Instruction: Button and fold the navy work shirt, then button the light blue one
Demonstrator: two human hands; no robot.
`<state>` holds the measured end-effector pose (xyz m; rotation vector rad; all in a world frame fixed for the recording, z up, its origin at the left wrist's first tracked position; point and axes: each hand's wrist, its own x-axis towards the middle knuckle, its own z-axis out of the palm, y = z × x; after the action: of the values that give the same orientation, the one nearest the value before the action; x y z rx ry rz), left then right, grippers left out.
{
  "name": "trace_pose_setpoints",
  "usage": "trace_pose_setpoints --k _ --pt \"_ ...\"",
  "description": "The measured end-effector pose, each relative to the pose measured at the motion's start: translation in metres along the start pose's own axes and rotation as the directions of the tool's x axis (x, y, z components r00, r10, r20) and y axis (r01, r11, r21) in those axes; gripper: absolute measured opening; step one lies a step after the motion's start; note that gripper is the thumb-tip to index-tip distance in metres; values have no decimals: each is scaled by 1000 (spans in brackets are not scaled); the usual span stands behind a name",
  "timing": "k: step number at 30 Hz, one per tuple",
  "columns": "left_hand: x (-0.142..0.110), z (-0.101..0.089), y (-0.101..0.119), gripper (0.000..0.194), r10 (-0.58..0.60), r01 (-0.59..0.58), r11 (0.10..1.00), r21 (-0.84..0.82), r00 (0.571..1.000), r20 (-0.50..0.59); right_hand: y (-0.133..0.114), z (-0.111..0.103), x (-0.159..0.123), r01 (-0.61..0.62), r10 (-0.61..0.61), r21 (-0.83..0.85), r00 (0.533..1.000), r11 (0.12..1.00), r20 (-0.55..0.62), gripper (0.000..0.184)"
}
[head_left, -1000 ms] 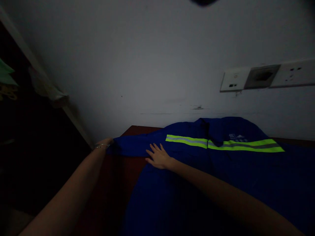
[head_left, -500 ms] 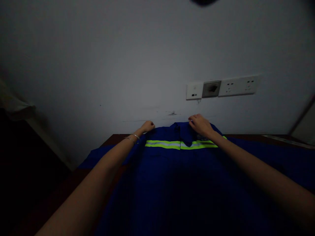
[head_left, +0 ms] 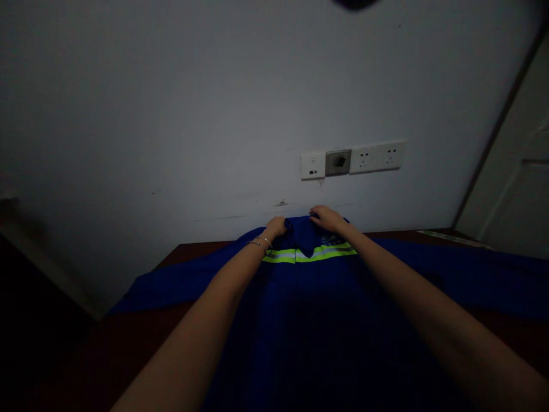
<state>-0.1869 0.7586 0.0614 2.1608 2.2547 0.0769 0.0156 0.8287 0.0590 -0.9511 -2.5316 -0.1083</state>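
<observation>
A blue work jacket (head_left: 266,309) lies spread out, its collar toward the wall and its sleeves stretched to both sides. A yellow-green and silver reflective band (head_left: 281,256) crosses its chest. At the left side of the collar (head_left: 302,232), my left hand (head_left: 275,227), with bracelets on its wrist, is closed on the cloth. My right hand (head_left: 328,218) grips the collar's right side, thumb and fingers bent together at its top edge. Small pale lettering shows on the chest below the right hand. Deep shadow hides the lower jacket.
Beneath the jacket is a dark reddish table (head_left: 146,337), its far edge against a grey-white wall (head_left: 193,114). Sockets and switches (head_left: 354,160) sit on the wall just above the collar. A pale door (head_left: 514,177) stands at the right. A flat strip (head_left: 454,238) lies at the table's back right.
My left hand has moved right, from the jacket's left shoulder to the collar. My right hand stays at the collar's right side. The view has turned slightly right.
</observation>
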Motion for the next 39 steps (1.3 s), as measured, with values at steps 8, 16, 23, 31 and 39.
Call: trace_pose_setpoints --k 8,16,23,31,39 --pt "-22 -28 -15 31 -28 46 990 132 990 -135 -30 4 23 -58 60 -13 980 998 192 61" --pt "-24 -65 -31 37 -88 110 991 76 965 -248 -42 -32 21 -39 40 -10 981 999 188 45" --pt "-33 -78 -35 33 -207 195 978 -76 956 -210 -98 -21 -14 -201 205 -83 977 976 52 45" --pt "-49 -80 -41 22 -285 288 942 -173 958 42 -79 -40 -12 -377 377 1 926 926 11 30" --pt "-41 -69 -36 21 -273 313 916 -251 945 182 -42 -64 -11 -490 513 214 856 845 -67 28"
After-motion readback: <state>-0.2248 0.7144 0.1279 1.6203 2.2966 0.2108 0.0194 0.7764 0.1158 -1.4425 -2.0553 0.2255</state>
